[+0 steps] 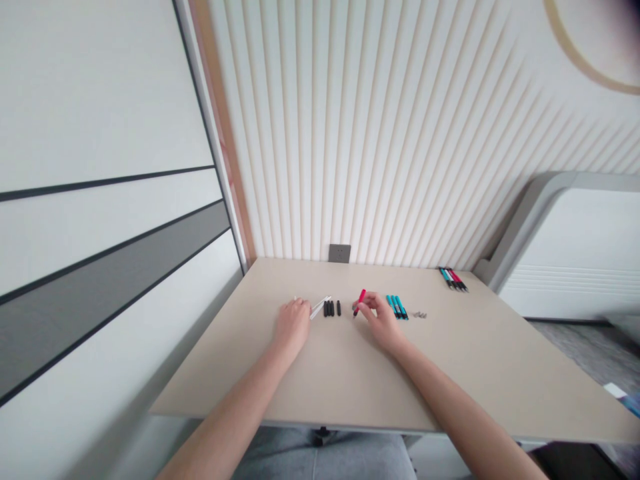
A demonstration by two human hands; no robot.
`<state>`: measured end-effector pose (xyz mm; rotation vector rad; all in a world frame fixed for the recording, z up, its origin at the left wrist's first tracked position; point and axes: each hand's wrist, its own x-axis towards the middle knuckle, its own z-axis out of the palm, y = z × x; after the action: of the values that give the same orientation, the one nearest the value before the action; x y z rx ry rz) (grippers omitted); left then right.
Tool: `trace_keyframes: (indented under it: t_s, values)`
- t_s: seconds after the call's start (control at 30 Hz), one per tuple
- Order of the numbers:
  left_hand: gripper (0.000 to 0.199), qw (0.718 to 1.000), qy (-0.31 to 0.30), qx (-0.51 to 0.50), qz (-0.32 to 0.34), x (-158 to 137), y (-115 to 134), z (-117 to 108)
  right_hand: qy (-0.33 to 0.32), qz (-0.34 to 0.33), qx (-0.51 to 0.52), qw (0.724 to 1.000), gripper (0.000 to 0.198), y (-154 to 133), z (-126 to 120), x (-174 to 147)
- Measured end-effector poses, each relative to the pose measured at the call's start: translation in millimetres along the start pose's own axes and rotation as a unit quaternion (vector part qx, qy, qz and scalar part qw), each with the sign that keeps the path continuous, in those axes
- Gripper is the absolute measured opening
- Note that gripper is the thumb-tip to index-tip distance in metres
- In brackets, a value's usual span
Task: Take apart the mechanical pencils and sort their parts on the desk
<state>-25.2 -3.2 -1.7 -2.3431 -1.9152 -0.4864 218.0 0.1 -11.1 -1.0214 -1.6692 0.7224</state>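
at nine o'clock of the view stands a white cabinet (110,100) with a grey band and dark trim lines, next to the pale bench (210,380). farther in, the left hand (294,321) rests palm down on the bench with its fingers curled; whether it grips anything cannot be told. at two o'clock from it, touching or just beside its fingertips, lie some thin white sticks (320,306). at three o'clock from these come the short black pieces (331,309), three side by side and a fourth slightly apart, with a dark wall socket (339,253) at twelve o'clock from them. next, the right hand (381,319) has its thumb and fingers closed around a pink pen (361,297), held over the bench and tilted, pink end towards one o'clock, black end towards seven. at two o'clock from that hand lies a row of turquoise barrels (396,305) with black lower ends. small metallic pieces (420,315) lie at three o'clock from the hand, too small to make out. farthest right on the bench, near the wall, is a row of pens (453,279) in turquoise, white and pink with black lower ends; beyond, at three o'clock of the view, stands a grey and white headboard (580,247)
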Motion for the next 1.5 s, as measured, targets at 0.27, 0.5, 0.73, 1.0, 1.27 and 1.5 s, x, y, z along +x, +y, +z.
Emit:
trace_keyframes:
  t_s: [0.27, 0.5, 0.73, 1.0, 1.27, 1.5]
  values:
    - [0.02, 0.999, 0.01, -0.033, -0.036, 0, -3, 4, 0.046, 0.009, 0.064, 0.997, 0.031, -6, -8, 1]
    - [0.017, 0.974, 0.045, -0.216, -0.048, 5, -1, 6, 0.061, -0.003, -0.052, 0.997, 0.029, -11, -2, -2]
    - [0.03, 0.852, 0.038, -0.521, -0.025, 9, 7, 3, 0.004, -0.012, -0.096, 0.995, 0.025, 0, 2, -4]
    - [0.029, 0.783, -0.016, -0.622, -0.019, 8, 19, -5, -0.072, -0.066, -0.136, 0.986, 0.022, -6, 5, -9]
    - [0.025, 0.76, -0.035, -0.649, 0.022, 5, 25, -11, -0.119, -0.097, -0.163, 0.974, 0.022, -19, 8, -11]
    - [0.027, 0.78, -0.062, -0.622, 0.026, 4, 26, -4, -0.126, -0.105, -0.158, 0.974, 0.019, -21, 11, -11]
